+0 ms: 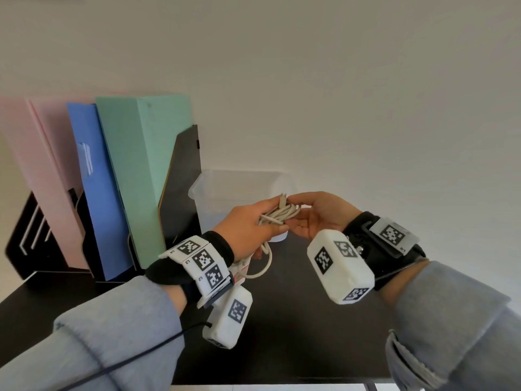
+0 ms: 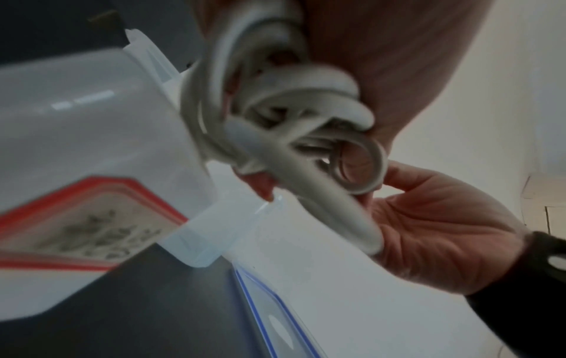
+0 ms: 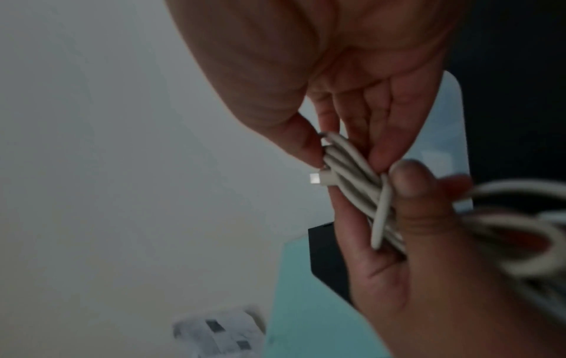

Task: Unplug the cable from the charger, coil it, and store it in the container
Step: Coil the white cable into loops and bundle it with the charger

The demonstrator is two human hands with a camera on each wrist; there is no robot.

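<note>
A white cable (image 1: 282,213) is wound into a bundle of several loops and held in the air between both hands. My left hand (image 1: 249,224) grips the bundle, with its thumb (image 3: 410,186) pressed across the strands. My right hand (image 1: 317,211) pinches the far end of the loops between thumb and fingers, close to the cable's plug (image 3: 315,180). One loose loop (image 1: 267,263) hangs below the left hand. The translucent container (image 1: 214,190) stands open on the desk just behind the hands. A white block with a red-edged label (image 2: 79,184) lies under the left wrist.
Pink, blue and green folders (image 1: 141,170) stand in a black file holder (image 1: 183,176) at the left, close to the container. The black desk (image 1: 296,334) reaches to its front edge at the bottom. A translucent lid with a blue rim (image 2: 269,315) lies nearby. A plain wall is behind.
</note>
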